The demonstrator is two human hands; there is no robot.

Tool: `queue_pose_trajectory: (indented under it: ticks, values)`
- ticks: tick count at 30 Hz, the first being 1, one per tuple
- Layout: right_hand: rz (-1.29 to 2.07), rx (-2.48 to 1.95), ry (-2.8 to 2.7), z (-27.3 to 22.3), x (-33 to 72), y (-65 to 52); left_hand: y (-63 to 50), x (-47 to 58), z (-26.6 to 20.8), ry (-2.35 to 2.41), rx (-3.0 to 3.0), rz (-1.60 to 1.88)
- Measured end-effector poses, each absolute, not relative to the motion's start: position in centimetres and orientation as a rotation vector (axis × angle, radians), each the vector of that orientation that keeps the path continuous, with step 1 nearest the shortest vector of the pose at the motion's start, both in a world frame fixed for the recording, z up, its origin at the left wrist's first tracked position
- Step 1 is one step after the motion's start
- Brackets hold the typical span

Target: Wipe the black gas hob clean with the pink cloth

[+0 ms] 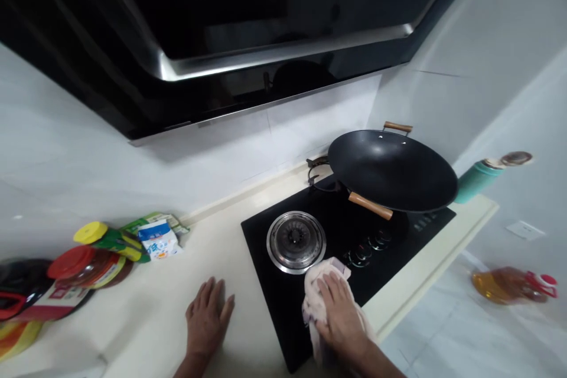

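A pale pink cloth [316, 292] lies bunched on the front left part of the black glass gas cooktop [274, 289]. My right hand [341, 310] presses down on the cloth and holds it, fingers bent over its top. Just behind the cloth sits a round burner [296, 242] with a shiny metal ring and no pot support on it. On the pale countertop [239, 307], left of the cooktop, my left hand [207, 316] rests palm down with its fingers slightly spread. The control knobs [367, 248] are to the right of the cloth.
A black wok [394, 171] with wooden handles covers the right burner. Behind it on the left stands a pot support [321, 176]. A range hood [266, 53] overhangs everything. Jars and bottles [88, 266] line the left counter; a green utensil holder [478, 182] and an oil bottle [509, 284] are at right.
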State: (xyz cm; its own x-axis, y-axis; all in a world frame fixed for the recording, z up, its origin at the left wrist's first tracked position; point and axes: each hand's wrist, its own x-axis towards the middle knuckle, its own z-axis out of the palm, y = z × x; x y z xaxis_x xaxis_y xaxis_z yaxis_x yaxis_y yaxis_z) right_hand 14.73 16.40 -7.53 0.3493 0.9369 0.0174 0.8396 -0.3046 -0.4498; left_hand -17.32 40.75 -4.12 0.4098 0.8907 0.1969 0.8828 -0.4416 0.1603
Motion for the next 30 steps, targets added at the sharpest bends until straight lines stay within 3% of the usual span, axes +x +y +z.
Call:
queue_pose_trajectory:
  ticks: [4,9,17,30]
  values:
    - [0.050,-2.315,-1.306,-7.6,19.9,20.0,40.6,-17.1,-4.0,1.654,2.615,0.347]
    - [-0.081,-2.401,-1.042,-6.6,26.5,26.6,40.4,-17.3,-4.3,1.673,2.580,0.361]
    - [0.374,-2.866,-0.553,-1.9,35.2,34.2,40.2,-17.1,-4.2,1.671,2.562,0.344]
    - [-0.139,-2.614,-1.084,-5.1,24.9,27.5,40.1,-16.8,-4.6,1.638,2.556,0.360]
